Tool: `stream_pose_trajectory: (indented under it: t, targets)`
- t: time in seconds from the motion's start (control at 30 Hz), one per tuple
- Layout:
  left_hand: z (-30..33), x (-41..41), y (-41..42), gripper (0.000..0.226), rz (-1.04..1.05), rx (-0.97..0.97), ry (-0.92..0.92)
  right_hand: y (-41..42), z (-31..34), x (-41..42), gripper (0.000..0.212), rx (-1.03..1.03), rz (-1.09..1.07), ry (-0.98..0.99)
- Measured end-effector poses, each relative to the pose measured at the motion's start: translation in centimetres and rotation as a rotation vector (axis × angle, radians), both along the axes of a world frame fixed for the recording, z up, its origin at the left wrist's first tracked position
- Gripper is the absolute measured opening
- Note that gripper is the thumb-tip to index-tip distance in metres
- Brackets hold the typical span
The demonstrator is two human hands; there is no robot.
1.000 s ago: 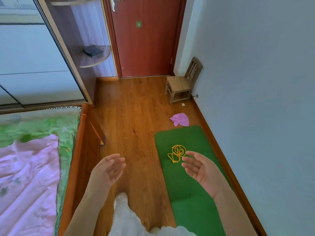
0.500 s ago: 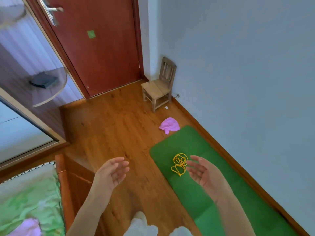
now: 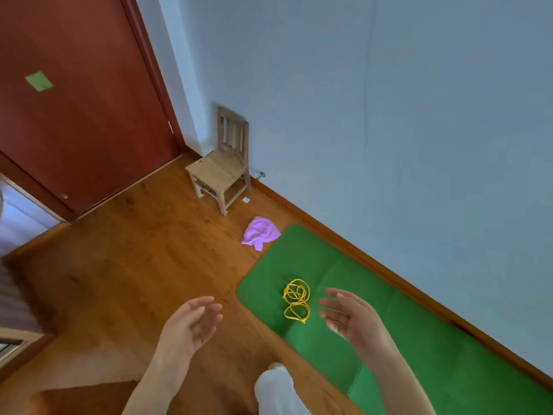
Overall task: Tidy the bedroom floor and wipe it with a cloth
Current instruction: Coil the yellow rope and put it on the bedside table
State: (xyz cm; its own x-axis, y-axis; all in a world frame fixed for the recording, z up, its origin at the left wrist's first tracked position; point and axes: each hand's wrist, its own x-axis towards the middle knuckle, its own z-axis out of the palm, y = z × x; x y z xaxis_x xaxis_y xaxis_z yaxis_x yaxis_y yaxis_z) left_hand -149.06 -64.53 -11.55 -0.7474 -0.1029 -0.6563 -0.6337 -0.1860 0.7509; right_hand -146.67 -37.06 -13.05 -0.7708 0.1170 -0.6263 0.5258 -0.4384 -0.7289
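On the green mat [image 3: 419, 339] lies a coiled yellow rope [image 3: 296, 300]; a pink cloth [image 3: 260, 233] sits just beyond its corner. Left hand [image 3: 191, 327] and right hand [image 3: 351, 320] hover above, fingers loosely spread, holding nothing.

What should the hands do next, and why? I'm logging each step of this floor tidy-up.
Probably lower the right hand to the yellow cord and pick it up. Both hands are open and hold nothing; the cord lies loose on the green mat, just beside that hand, nearer than the purple cloth on the floor.
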Motion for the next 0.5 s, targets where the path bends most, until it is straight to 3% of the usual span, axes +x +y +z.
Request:
stream_pose_trajectory:
  t: [0.3, 0.5]
  targets:
    - [-0.6, -8.5, 4.0, 0.021, -0.117, 0.020, 0.008, 2.7, -1.0, -5.4, 0.024, -0.027, -0.086, -0.026]
    - [-3.8, -12.4, 7.1, 0.022, -0.154, 0.031, -0.021, 4.8, -2.9, -8.3, 0.021, 0.134, -0.038, -0.014]
